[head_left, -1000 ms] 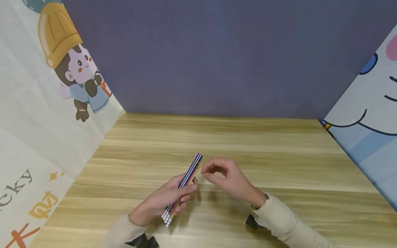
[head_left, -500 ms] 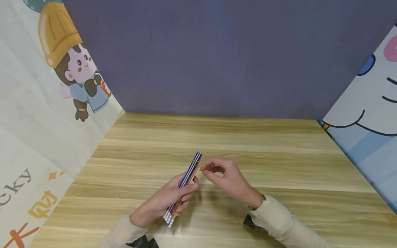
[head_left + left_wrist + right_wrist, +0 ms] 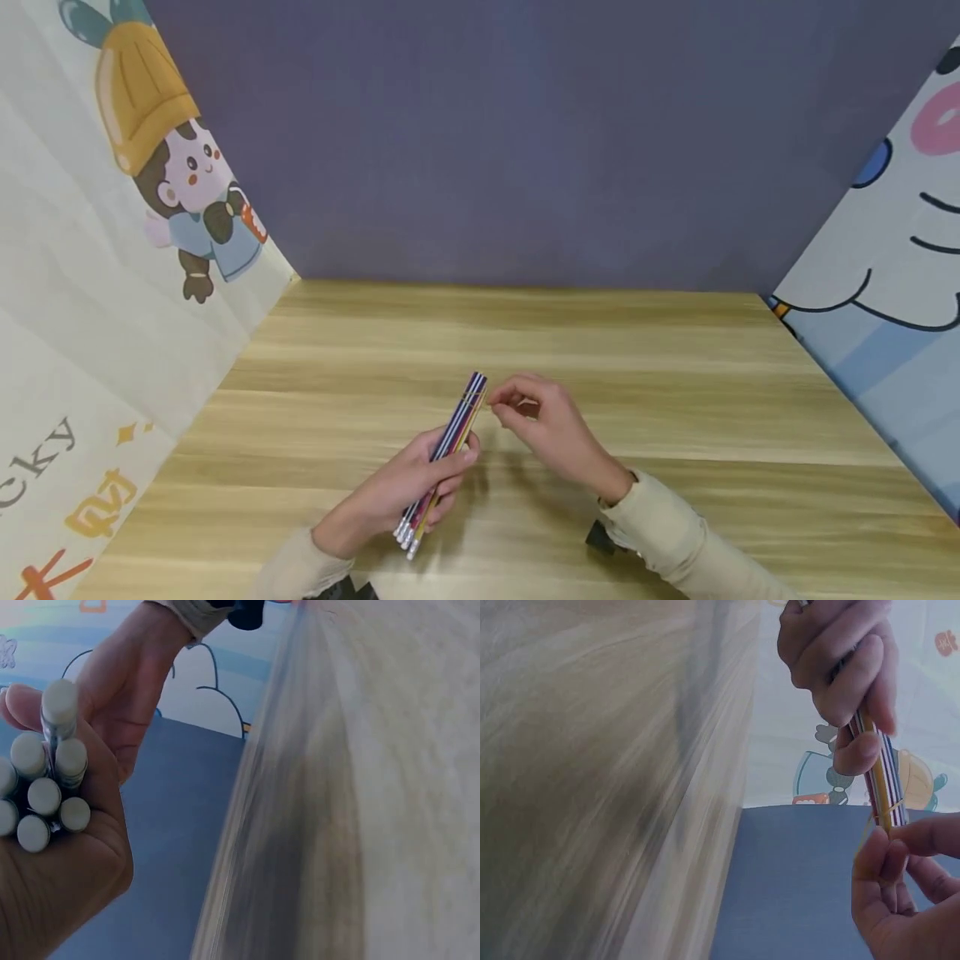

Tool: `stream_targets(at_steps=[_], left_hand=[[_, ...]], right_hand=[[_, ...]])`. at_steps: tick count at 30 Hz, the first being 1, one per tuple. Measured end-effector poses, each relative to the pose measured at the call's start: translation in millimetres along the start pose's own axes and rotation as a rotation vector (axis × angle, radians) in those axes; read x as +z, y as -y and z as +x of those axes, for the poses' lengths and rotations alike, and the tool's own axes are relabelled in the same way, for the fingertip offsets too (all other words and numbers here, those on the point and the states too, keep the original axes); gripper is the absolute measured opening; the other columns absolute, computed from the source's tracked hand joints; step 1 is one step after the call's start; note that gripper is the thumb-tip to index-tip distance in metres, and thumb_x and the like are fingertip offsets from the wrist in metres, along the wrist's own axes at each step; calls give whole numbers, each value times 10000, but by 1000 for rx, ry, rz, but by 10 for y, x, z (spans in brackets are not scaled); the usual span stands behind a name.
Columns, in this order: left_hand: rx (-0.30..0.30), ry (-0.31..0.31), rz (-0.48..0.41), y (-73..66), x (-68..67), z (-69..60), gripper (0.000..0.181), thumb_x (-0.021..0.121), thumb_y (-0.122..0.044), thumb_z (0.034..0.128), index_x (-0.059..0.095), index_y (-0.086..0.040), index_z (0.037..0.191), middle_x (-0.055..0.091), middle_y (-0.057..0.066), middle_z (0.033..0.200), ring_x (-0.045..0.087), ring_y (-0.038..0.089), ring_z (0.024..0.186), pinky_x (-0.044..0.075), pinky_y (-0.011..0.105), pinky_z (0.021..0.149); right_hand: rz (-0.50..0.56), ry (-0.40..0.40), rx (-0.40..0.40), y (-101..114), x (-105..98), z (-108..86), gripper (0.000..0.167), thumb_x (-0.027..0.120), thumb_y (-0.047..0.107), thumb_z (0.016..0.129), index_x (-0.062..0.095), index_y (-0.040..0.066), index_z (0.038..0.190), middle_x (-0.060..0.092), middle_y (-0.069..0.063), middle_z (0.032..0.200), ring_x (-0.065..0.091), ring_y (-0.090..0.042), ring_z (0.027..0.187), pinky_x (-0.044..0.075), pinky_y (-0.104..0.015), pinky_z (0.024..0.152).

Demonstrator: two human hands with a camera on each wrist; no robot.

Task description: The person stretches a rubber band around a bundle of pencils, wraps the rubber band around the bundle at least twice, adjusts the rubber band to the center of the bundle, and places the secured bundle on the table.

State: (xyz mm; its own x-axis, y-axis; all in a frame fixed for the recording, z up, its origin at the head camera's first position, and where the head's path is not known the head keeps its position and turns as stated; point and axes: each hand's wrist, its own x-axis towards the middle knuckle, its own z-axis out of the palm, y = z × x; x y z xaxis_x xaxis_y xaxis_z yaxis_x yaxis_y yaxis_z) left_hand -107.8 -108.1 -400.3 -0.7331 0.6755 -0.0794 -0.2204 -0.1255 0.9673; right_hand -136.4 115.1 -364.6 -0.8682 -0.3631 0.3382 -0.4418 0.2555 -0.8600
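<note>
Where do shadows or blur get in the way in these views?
Head: soft shadows on the table near the left hand and right hand, no harsh glare, pencils small. Left wrist: table streaky and soft, erasers clearer. Right wrist: table smeared and partly shadowed, pencils readable, band thin but visible.

The place is a screened-off work space, building type unclear: a wood-grain table meets a plain grey-blue backdrop, flanked by a cream cartoon sheet and a blue-and-white cartoon sheet
</note>
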Motion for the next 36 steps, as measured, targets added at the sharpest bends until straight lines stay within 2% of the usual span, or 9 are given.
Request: stream_targets(at_steps=[4, 8, 14, 18, 23, 27, 32, 34, 36], left_hand=[[25, 3, 1, 17, 30, -28, 241, 519, -208, 1050, 452, -3, 1156, 440, -39, 623, 464, 79, 387, 409, 237, 320], [43, -5, 64, -35, 38, -46, 282, 535, -217, 1043, 453, 24, 1165, 439, -16, 630, 469, 104, 387, 408, 254, 317], [63, 63, 208, -61, 15, -75, 243, 512, -189, 1054, 470, 31, 1148, 462, 29, 594, 497, 133, 374, 408, 376, 253], [48, 156, 318, -72, -6, -111, 230, 484, -166, 1064, 469, 54, 1132, 477, 69, 527, 506, 105, 351, 395, 408, 226], [13, 216, 473, -80, -7, -156, 227, 496, -200, 1061, 500, 20, 1119, 499, 27, 517, 504, 55, 338, 389, 404, 215], [2, 187, 596, -77, 9, -162, 136, 502, -164, 1055, 529, -32, 1076, 469, -55, 527, 467, 25, 322, 384, 330, 224], [-38, 113, 755, -85, 45, -147, 45, 501, -92, 1042, 539, -85, 1020, 464, -77, 533, 433, 21, 302, 380, 261, 236], [-65, 72, 828, -97, 72, -140, 34, 504, -90, 1040, 537, -93, 1032, 486, -58, 559, 435, 30, 303, 382, 246, 246], [-71, 9, 948, -117, 107, -131, 73, 523, -97, 1033, 550, -78, 1099, 539, -21, 641, 456, 34, 385, 409, 219, 312]], right_hand=[[34, -3, 64, -30, 25, 6, 95, 658, -20, 919, 728, 39, 944, 703, -107, 930, 635, -200, 741, 599, -279, 673], [113, 54, 143, -96, 18, 32, 78, 675, 28, 906, 740, 64, 927, 705, -130, 918, 629, -181, 673, 598, -334, 639], [316, 250, 330, -214, -65, 97, 112, 714, 60, 889, 752, -14, 964, 710, -142, 876, 542, -122, 579, 505, -244, 532], [264, 433, 359, -259, -149, 128, 89, 747, 43, 855, 753, 17, 940, 657, -58, 769, 484, -107, 555, 426, -223, 497], [37, 590, 198, -219, -237, 149, 111, 838, 109, 799, 768, 148, 877, 673, 17, 795, 513, -83, 618, 443, -192, 518], [-205, 621, 6, -133, -248, 154, 170, 854, 104, 778, 767, 231, 851, 647, 93, 768, 497, -54, 622, 431, -176, 519], [-596, 565, -218, 4, -144, 105, 208, 818, 4, 736, 730, 189, 774, 523, 110, 741, 442, -28, 631, 422, -159, 519], [-731, 512, -285, 42, -75, 71, 196, 812, -3, 732, 715, 167, 742, 479, 71, 760, 426, -47, 637, 413, -157, 508], [-840, 442, -338, 64, -3, 43, 185, 820, 9, 746, 701, 150, 729, 452, 34, 784, 427, -70, 636, 409, -157, 491]])
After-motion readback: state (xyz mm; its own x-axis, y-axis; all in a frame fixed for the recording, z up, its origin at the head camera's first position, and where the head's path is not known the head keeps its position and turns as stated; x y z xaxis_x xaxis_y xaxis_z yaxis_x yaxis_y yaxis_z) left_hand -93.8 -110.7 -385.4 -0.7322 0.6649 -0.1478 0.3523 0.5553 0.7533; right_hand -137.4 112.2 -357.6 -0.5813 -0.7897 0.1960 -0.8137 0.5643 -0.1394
